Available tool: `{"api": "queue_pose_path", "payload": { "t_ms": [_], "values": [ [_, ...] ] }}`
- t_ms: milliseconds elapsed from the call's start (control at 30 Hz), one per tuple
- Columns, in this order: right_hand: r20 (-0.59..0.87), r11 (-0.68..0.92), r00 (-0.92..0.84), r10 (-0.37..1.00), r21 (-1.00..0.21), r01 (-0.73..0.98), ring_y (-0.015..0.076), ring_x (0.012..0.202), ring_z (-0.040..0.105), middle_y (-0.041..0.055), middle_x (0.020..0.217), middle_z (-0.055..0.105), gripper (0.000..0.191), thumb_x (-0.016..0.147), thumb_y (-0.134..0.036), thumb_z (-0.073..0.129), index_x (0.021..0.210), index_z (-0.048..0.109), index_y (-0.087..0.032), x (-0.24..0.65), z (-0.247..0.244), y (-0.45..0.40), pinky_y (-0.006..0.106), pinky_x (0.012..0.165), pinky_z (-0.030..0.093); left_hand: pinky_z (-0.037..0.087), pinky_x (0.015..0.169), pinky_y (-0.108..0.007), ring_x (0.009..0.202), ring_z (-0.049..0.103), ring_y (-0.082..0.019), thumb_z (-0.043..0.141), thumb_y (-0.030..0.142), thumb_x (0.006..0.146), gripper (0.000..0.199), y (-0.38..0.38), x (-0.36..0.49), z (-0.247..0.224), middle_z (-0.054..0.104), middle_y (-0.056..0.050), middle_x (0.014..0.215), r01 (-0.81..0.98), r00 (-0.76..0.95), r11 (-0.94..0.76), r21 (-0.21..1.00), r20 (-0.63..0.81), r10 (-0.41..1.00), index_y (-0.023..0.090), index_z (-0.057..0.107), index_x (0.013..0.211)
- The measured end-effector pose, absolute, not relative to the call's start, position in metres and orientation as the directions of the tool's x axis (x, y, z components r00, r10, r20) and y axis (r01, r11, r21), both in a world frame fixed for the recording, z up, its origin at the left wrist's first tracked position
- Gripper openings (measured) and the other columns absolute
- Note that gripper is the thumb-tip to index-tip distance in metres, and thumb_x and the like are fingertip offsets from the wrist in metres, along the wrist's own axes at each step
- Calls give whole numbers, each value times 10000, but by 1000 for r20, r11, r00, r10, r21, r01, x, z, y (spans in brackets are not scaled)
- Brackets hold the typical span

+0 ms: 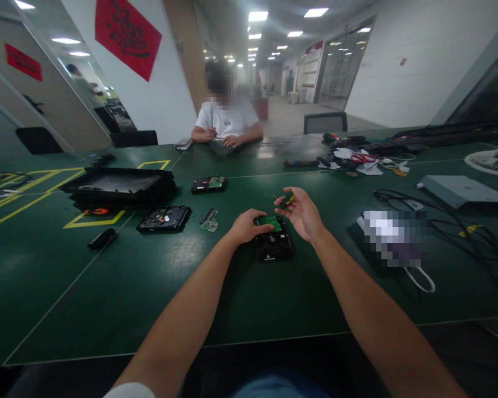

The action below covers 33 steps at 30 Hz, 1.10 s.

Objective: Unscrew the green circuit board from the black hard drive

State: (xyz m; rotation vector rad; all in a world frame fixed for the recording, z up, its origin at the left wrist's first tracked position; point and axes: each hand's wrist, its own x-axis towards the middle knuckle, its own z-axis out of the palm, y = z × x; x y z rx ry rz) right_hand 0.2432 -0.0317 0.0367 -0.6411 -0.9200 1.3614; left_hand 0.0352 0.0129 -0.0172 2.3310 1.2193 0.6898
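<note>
Indoors, a left hand [249, 225] rests its fingers on a black hard drive with a green circuit board [275, 240] on the dark green table [232, 293], while a right hand [301, 213] curls its fingers around a small yellow-and-black tool [289, 197] above the drive's far side.
</note>
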Motion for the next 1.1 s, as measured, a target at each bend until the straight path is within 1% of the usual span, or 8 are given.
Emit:
{"api": "queue_pose_path", "payload": {
  "t_ms": [100,233,333,600,767,933,1033,1100],
  "values": [
    [176,122,-53,983,-839,-530,206,931,690,48,895,739,379,922,-578,683,1069,751,-235,244,36,-31,357,853,602,540,994,-405,1140,683,-296,758,597,860,605,13,35,-18,731,-112,1255,632,487,-523,572,233,842,173,718,1290],
    [162,99,-69,984,-832,-546,211,939,686,63,891,735,469,921,-655,643,1026,778,-218,244,34,-30,357,886,599,540,1002,-398,1143,683,-290,771,587,850,595,13,35,-18,733,-101,1248,629,481,-515,583,229,846,191,720,1290],
    [143,81,-74,987,-837,-541,216,945,689,70,897,737,473,905,-667,661,964,775,-212,244,35,-30,353,881,600,537,1009,-398,1153,680,-291,770,582,851,590,13,36,-17,730,-101,1253,631,486,-517,578,223,845,190,719,1290],
    [175,127,-50,983,-857,-499,230,987,697,61,953,762,363,859,-588,756,933,686,-239,245,34,-31,341,773,598,534,1010,-406,1156,677,-294,764,592,852,594,13,35,-17,727,-107,1262,644,481,-502,577,205,853,190,717,1287],
    [226,178,-45,973,-860,-478,211,943,691,35,936,755,320,878,-526,732,1083,705,-282,248,38,-33,274,635,534,525,1024,-405,1173,672,-292,764,597,851,587,14,36,-18,729,-99,1261,641,483,-509,575,213,849,201,721,1282],
    [186,137,-50,981,-856,-498,209,940,674,54,927,733,386,895,-590,688,1038,766,-240,247,41,-33,329,808,580,532,1011,-402,1153,678,-293,764,590,854,581,12,36,-15,730,-100,1252,643,482,-507,574,212,850,199,724,1281],
    [166,119,-39,985,-834,-538,210,949,667,58,930,724,419,899,-616,667,1017,778,-230,247,40,-33,332,830,588,537,1006,-407,1143,680,-298,767,586,852,589,11,36,-14,729,-105,1248,643,478,-501,579,208,853,196,722,1291],
    [161,117,-32,986,-827,-551,207,953,662,57,929,719,381,895,-583,690,989,780,-225,246,40,-32,328,824,591,530,1024,-410,1155,677,-299,767,580,855,577,11,36,-14,729,-104,1250,642,482,-509,573,215,850,199,726,1286]
  ]
}}
